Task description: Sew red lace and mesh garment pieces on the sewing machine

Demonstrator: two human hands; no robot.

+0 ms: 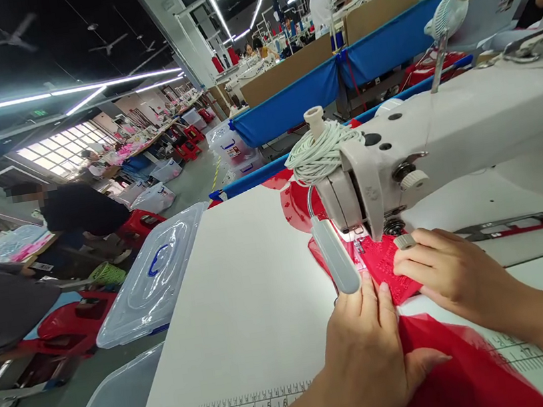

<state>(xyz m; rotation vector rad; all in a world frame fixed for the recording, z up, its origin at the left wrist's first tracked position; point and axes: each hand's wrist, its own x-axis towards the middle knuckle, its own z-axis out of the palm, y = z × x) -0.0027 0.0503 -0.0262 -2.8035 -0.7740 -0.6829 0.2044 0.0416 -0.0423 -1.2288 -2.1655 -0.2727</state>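
My left hand [367,345] lies flat on sheer red fabric [461,365], its fingers stretched toward the needle area and its thumb spread to the right. To its right, my right hand [457,271] has bent fingers closed on the edge of a red lace piece [383,262]. A small grey ribbed knob [405,241] shows at its fingertips; I cannot tell what it belongs to. Just beyond both hands stands the white sewing machine head [351,192], and the lace runs under it. A grey lamp [337,255] partly covers the seam area. The needle tip is hidden.
Thread snips [512,225] lie on the machine bed right of my right hand. Light green cord [320,153] is coiled on the machine head. A printed ruler [254,406] runs along the white table [227,317]. Clear plastic bins [154,267] stand left; people sit farther off.
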